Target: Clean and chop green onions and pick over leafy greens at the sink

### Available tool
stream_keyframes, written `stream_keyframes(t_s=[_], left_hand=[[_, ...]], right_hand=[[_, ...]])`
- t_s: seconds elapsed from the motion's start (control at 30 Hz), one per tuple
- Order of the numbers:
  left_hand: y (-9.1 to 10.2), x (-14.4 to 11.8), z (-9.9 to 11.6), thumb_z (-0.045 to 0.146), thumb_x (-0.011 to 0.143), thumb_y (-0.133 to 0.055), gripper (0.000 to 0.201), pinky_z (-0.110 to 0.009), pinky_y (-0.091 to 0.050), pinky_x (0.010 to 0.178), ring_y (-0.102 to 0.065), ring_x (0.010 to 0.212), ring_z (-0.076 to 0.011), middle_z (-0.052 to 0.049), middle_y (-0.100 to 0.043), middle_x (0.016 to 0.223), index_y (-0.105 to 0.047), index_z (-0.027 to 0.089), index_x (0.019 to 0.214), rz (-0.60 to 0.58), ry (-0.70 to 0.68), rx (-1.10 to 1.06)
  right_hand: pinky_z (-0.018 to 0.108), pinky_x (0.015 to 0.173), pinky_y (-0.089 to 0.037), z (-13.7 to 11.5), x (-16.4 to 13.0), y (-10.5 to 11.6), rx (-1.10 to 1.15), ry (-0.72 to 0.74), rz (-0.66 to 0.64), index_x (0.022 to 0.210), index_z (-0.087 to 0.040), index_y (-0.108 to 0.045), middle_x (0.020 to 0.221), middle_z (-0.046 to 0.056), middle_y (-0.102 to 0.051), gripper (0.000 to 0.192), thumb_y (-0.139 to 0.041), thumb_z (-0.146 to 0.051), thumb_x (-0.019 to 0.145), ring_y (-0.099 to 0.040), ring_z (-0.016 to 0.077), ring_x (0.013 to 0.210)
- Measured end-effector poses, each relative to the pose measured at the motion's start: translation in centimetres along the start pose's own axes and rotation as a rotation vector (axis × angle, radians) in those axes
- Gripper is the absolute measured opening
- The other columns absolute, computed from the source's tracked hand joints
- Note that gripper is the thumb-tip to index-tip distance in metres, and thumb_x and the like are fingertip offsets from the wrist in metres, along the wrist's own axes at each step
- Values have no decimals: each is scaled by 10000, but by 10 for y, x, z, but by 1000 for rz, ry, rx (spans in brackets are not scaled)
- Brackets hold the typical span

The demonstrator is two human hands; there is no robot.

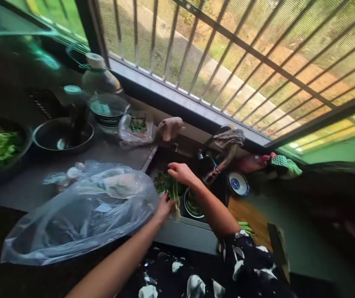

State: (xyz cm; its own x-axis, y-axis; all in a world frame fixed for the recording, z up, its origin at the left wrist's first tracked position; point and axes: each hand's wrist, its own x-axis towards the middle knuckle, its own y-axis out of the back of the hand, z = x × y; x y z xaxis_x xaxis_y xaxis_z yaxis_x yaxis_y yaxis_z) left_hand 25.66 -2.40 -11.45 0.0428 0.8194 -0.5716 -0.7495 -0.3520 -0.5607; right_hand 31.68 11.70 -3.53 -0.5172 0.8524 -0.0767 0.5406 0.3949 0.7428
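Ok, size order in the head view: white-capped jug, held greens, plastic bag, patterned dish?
1. Plastic bag
2. White-capped jug
3. Patterned dish
Held greens: smaller than the bag; partly hidden, so unsure against jug and dish.

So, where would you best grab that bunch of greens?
Probably grip the bunch of greens just above its pale ends, coming from the near side, where the left hand is: the stalks gather narrowly there, while the leafy end spreads wider.
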Motion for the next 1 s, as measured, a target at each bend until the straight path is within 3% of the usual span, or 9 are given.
stream_keyframes(t_s=[0.07,0.17,0.27,0.33,0.43,0.67,0.83,1.0], left_hand=[[-8,-1,-2,180,523,-783,507,-250,-466,622,-619,704,-166,-45,-659,849,-586,167,991,35,-34,-28],[-19,-4,-6,138,524,-778,456,-237,-472,586,-605,619,-132,-17,-658,785,-576,160,932,28,-24,-62],[-32,-6,-10,93,546,-747,414,-242,-482,561,-600,570,-125,-2,-655,733,-559,159,909,28,-8,-71],[-41,-7,-12,68,564,-714,369,-244,-491,563,-609,570,-129,-7,-662,728,-556,155,886,23,-9,-71],[-52,-10,-15,45,590,-664,335,-263,-514,609,-647,642,-155,-40,-686,777,-571,143,896,-26,9,-75],[-69,-18,-22,52,575,-726,471,-296,-545,635,-682,744,-200,-61,-705,875,-567,151,1007,-43,-38,-28],[-71,-18,-27,35,467,-793,534,-274,-541,584,-683,695,-206,-50,-709,807,-570,137,941,-24,-101,22],[-68,-16,-22,73,516,-772,402,-285,-542,594,-674,652,-192,-58,-708,764,-590,118,872,-23,-57,-18]], right_hand=[[266,651,-436,34,-44,4,152,-199,99,813,-202,-670,688,4,-640,102,-591,-247,767,-578,150,645],[236,558,-429,71,-95,-5,472,-445,208,860,-182,-637,741,17,-636,183,-560,-330,784,-579,123,583],[224,534,-427,86,-125,-18,772,-532,213,899,-177,-617,787,23,-632,302,-570,-442,761,-581,111,584],[221,543,-411,90,-138,-22,782,-509,151,815,-177,-633,712,4,-622,286,-669,-421,671,-552,109,585],[225,564,-384,93,-152,-21,794,-468,85,688,-176,-643,626,-22,-609,225,-754,-312,547,-505,103,578],[234,542,-374,102,-173,-14,1255,-580,62,698,-158,-624,591,-25,-601,304,-755,-354,505,-514,102,536],[223,506,-371,100,-175,-15,1418,-613,70,681,-167,-593,575,-29,-600,307,-774,-334,497,-494,90,493],[232,537,-417,97,-174,-19,1476,-595,57,719,-170,-595,638,-20,-623,291,-773,-328,552,-540,102,541]])
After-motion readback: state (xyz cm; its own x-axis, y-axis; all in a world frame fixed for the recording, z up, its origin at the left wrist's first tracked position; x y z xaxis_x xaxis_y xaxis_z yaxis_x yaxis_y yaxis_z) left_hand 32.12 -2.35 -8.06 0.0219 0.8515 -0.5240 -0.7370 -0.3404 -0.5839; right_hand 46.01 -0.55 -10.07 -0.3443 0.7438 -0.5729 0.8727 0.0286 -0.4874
